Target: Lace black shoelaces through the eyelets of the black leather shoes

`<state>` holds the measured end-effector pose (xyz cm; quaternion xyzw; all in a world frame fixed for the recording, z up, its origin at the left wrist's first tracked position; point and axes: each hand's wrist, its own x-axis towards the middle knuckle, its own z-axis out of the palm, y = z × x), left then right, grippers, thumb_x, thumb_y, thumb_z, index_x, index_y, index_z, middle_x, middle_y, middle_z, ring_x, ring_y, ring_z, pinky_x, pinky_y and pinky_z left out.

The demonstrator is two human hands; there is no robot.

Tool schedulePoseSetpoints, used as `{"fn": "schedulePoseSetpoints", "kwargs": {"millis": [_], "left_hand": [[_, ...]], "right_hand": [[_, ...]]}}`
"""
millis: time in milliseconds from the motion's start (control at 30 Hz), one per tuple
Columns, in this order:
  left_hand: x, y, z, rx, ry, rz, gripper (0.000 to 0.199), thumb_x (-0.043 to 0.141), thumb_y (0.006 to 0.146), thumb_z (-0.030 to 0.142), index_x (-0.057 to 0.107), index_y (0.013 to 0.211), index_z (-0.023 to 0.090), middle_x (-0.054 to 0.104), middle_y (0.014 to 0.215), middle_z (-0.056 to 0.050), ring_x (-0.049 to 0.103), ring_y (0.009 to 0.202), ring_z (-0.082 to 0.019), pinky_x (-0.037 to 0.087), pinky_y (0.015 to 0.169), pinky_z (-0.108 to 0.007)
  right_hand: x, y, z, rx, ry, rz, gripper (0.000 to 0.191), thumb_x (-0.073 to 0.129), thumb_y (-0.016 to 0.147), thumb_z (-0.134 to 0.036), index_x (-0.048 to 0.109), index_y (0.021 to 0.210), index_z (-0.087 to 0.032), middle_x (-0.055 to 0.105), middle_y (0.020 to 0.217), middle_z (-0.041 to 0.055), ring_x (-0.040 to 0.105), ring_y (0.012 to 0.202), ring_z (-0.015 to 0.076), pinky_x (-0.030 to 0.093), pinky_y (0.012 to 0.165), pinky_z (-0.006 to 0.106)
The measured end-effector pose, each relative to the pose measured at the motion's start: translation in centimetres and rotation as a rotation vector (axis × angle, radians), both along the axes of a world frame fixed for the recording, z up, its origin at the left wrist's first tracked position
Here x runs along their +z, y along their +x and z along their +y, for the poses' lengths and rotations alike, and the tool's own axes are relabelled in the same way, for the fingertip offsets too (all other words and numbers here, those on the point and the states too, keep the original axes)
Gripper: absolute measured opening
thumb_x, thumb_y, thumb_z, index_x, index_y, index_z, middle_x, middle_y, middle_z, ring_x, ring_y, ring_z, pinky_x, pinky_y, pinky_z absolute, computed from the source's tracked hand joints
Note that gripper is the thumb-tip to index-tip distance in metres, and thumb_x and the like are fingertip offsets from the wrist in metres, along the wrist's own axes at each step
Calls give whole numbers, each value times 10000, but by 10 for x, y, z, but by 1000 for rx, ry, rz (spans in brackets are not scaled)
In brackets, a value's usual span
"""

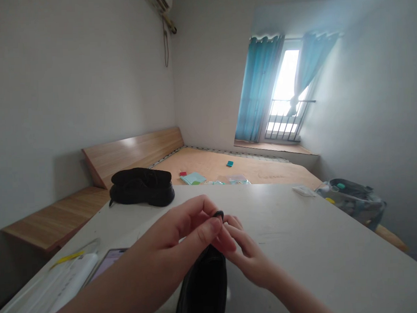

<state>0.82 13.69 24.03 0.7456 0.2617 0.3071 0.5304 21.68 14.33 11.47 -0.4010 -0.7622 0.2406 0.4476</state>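
At the near edge of the smooth white table surface (pixel 317 248), an open-topped black shoe (pixel 206 289) is lying below both hands, its long axis running from that edge roughly toward the far one. Over its far end, the left hand (pixel 192 228) is pinching a thin black loop of cord (pixel 218 214); the right hand (pixel 249 253) is meeting those fingertips (whether it is gripping anything, I cannot tell). The shoe is looking dark and plain, its far end hiding beneath the fingers.

Near shoe (pixel 203 289) btm cut | phone (pixel 107 259) pt. hid | AC (pixel 160 2) top cut
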Motion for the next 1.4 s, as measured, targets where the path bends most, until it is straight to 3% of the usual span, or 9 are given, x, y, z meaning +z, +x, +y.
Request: {"fn": "schedulePoseSetpoints", "kwargs": {"millis": [233, 433, 600, 800, 933, 1033, 1133, 1300, 1400], "left_hand": [[5, -2, -2, 15, 281, 274, 346, 369, 967, 440, 596, 801, 238, 616, 784, 54, 571, 776, -134, 425, 704, -237], [-24, 8, 17, 86, 523, 841, 236, 398, 861, 168, 630, 889, 200, 653, 915, -50, 593, 852, -226, 442, 759, -363], [-37, 10, 18, 23, 577, 858, 237, 444, 826, 158, 630, 967, 198, 623, 1053, -81, 569, 976, -254, 442, 853, -406], [-17, 5, 6, -87, 469, 717, 141, 534, 847, 318, 624, 802, 220, 621, 978, 3, 571, 892, -181, 431, 769, -282], [4, -6, 3, 50, 306, 711, 375, 458, 878, 540, 584, 741, 215, 608, 768, 24, 566, 715, -160, 377, 583, -250], [10, -15, 7, 141, 295, 784, 471, 403, 864, 647, 575, 740, 226, 570, 659, 31, 538, 608, -159, 314, 504, -262], [1, -13, 11, 112, 345, 909, 395, 470, 843, 616, 647, 863, 263, 642, 724, 16, 581, 653, -191, 342, 548, -283], [-28, 5, 21, 86, 539, 943, 324, 382, 900, 282, 635, 1097, 234, 681, 1012, -73, 629, 927, -243, 439, 776, -342], [-38, 10, 25, 43, 570, 933, 345, 383, 854, 181, 604, 1115, 223, 652, 1044, -83, 615, 960, -245, 451, 820, -361]], "right_hand": [[13, -7, -1, 80, -189, 133, 106, 511, 891, -239, 601, 839, -218, 517, 1126, 66, 453, 1151, 241, 315, 1048, 416], [22, -9, -9, 154, -273, 41, 134, 598, 746, -120, 543, 823, -215, 462, 1213, 69, 384, 1213, 238, 245, 1073, 416], [22, -11, -12, 220, -396, 286, 113, 646, 756, -147, 547, 750, -202, 491, 1175, 61, 433, 1160, 227, 274, 1030, 370], [15, -8, 0, 263, -583, 842, 246, 670, 809, -425, 684, 905, -199, 610, 1029, 45, 547, 969, 192, 395, 932, 340], [20, 2, 11, 187, -590, 934, 293, 641, 784, -484, 584, 683, -215, 563, 742, -19, 574, 777, 140, 456, 874, 328], [23, 12, 18, 124, -594, 897, 339, 640, 758, -497, 491, 647, -214, 438, 594, -84, 369, 425, 54, 502, 695, 301], [18, 14, 21, 31, -581, 745, 333, 549, 822, -540, 549, 786, -210, 472, 574, -94, 176, 338, 22, 463, 526, 276], [0, 2, 18, -182, -406, 423, 231, 566, 835, -435, 547, 893, -212, 448, 628, -65, 381, 474, 94, 427, 496, 254], [-1, -4, 12, -236, -211, 237, 110, 593, 784, -236, 543, 882, -230, 492, 781, -16, 485, 719, 164, 451, 650, 305]]}}
